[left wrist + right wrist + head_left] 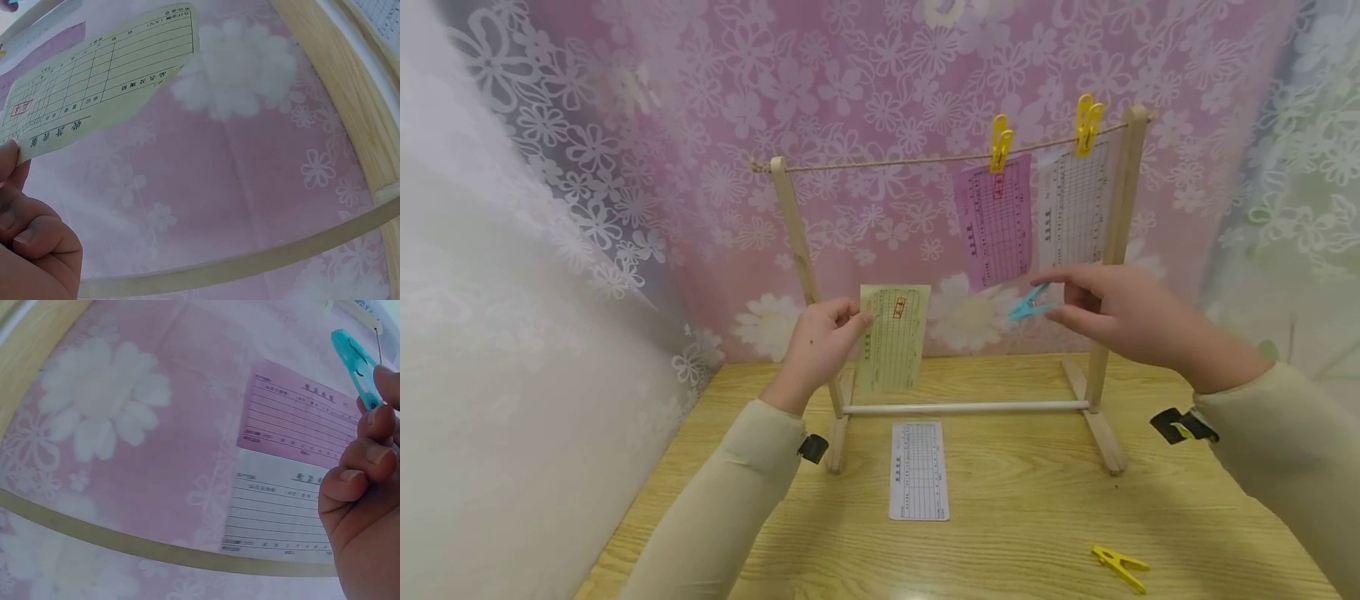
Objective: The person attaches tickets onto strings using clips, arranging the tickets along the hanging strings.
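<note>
Between thumb and fingers, my left hand (829,337) pinches a yellow printed receipt slip (897,337) by its left edge, holding it upright in the air by the rack's left post. My right hand (1120,317) pinches a light-blue clothespin (1030,304) in front of the hanging slips. In the right wrist view the blue clothespin (355,365) points away from the fingers. Above it, a pink slip (997,221) and a white slip (1075,208) hang from the rope (887,162), each under a yellow clothespin (1000,146).
The wooden rack (1122,225) stands on the wood-grain table (1015,492), with a white rod (966,408) joining its feet. A white slip (919,471) lies on the table before it. A yellow clothespin (1122,568) lies near the front right. Flowered cloth (715,117) hangs behind.
</note>
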`<state>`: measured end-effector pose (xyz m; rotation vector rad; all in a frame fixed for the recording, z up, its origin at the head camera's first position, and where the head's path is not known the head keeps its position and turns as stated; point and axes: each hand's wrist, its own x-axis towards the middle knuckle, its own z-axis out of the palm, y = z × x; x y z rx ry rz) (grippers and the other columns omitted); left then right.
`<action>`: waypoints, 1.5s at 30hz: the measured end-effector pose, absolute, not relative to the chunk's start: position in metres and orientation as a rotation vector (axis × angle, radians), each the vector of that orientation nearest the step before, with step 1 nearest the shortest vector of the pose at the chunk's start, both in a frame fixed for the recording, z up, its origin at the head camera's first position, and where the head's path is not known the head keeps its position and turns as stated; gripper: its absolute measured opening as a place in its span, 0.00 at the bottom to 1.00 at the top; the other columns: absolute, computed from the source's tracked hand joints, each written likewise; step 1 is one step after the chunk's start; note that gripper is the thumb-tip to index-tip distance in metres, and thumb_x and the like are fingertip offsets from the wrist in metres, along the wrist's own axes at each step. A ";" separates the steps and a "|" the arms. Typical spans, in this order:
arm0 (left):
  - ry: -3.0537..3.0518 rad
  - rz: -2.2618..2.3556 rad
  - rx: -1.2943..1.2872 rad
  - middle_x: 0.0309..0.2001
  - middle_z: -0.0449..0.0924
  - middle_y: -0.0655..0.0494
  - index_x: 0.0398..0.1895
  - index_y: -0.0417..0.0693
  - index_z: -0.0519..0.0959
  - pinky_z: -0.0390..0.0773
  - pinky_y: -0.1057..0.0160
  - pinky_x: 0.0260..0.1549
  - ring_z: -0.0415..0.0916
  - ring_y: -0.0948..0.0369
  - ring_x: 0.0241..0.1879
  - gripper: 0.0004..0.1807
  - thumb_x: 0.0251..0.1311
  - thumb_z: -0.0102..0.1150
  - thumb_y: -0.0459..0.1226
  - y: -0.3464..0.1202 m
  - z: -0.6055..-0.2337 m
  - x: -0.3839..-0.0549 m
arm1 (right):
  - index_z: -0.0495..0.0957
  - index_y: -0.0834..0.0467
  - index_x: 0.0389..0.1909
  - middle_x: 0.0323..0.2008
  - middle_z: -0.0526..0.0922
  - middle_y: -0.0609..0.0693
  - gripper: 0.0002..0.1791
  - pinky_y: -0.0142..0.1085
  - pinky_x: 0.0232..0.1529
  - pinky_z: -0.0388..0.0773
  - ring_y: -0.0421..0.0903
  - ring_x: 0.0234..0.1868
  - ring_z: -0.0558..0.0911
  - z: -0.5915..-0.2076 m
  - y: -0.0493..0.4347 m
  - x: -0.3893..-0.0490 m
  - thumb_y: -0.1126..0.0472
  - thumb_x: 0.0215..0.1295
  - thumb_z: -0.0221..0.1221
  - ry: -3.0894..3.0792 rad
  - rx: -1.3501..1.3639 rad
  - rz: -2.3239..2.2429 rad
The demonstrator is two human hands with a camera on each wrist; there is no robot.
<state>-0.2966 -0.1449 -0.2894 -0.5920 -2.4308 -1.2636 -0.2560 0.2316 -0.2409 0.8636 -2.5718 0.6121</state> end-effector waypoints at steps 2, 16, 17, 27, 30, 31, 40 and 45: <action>-2.414 -1.269 -0.590 0.17 0.63 0.55 0.27 0.48 0.78 0.60 0.63 0.18 0.56 0.61 0.16 0.14 0.72 0.59 0.44 -0.143 -0.285 -0.297 | 0.78 0.48 0.63 0.23 0.71 0.41 0.21 0.34 0.22 0.65 0.39 0.20 0.65 -0.231 0.228 -0.256 0.58 0.71 0.64 -2.551 0.849 0.571; -2.324 -1.293 -0.591 0.17 0.62 0.54 0.28 0.48 0.79 0.60 0.62 0.17 0.56 0.60 0.15 0.13 0.71 0.59 0.44 -0.136 -0.261 -0.308 | 0.75 0.53 0.65 0.22 0.69 0.45 0.19 0.35 0.22 0.61 0.42 0.19 0.61 -0.173 0.209 -0.258 0.55 0.77 0.57 -2.428 0.804 0.395; -2.321 -1.291 -0.586 0.18 0.63 0.54 0.29 0.48 0.80 0.60 0.62 0.17 0.57 0.60 0.15 0.13 0.71 0.59 0.43 -0.136 -0.259 -0.309 | 0.76 0.54 0.64 0.22 0.69 0.46 0.18 0.35 0.22 0.61 0.42 0.19 0.61 -0.169 0.207 -0.259 0.56 0.77 0.56 -2.417 0.810 0.391; -2.295 -1.349 -0.543 0.21 0.64 0.52 0.30 0.46 0.80 0.59 0.63 0.17 0.57 0.59 0.19 0.13 0.71 0.60 0.43 -0.134 -0.236 -0.319 | 0.79 0.57 0.49 0.25 0.71 0.50 0.08 0.34 0.23 0.60 0.45 0.21 0.63 -0.127 0.184 -0.264 0.58 0.76 0.58 -2.296 0.825 0.305; -2.304 -1.344 -0.533 0.21 0.64 0.52 0.31 0.46 0.80 0.58 0.63 0.17 0.56 0.59 0.19 0.13 0.71 0.60 0.44 -0.134 -0.231 -0.318 | 0.82 0.58 0.48 0.28 0.72 0.51 0.08 0.37 0.29 0.60 0.47 0.27 0.65 -0.114 0.177 -0.266 0.59 0.75 0.58 -2.287 0.825 0.294; -2.308 -1.327 -0.531 0.21 0.65 0.52 0.31 0.46 0.81 0.58 0.63 0.17 0.56 0.59 0.19 0.13 0.72 0.59 0.44 -0.133 -0.229 -0.317 | 0.82 0.58 0.47 0.30 0.73 0.52 0.08 0.38 0.31 0.61 0.48 0.29 0.66 -0.110 0.175 -0.267 0.59 0.75 0.59 -2.280 0.828 0.293; -2.299 -1.295 -0.516 0.25 0.72 0.52 0.36 0.48 0.83 0.60 0.63 0.17 0.59 0.60 0.19 0.12 0.72 0.60 0.45 -0.124 -0.208 -0.325 | 0.84 0.59 0.48 0.41 0.69 0.56 0.12 0.45 0.39 0.62 0.54 0.39 0.67 -0.080 0.154 -0.280 0.57 0.76 0.58 -2.347 0.771 0.188; -2.299 -1.270 -0.471 0.25 0.75 0.52 0.35 0.48 0.83 0.61 0.64 0.18 0.60 0.60 0.20 0.12 0.71 0.60 0.45 -0.117 -0.196 -0.329 | 0.84 0.57 0.48 0.43 0.68 0.55 0.13 0.45 0.42 0.65 0.54 0.42 0.68 -0.070 0.140 -0.288 0.53 0.77 0.56 -2.420 0.761 0.161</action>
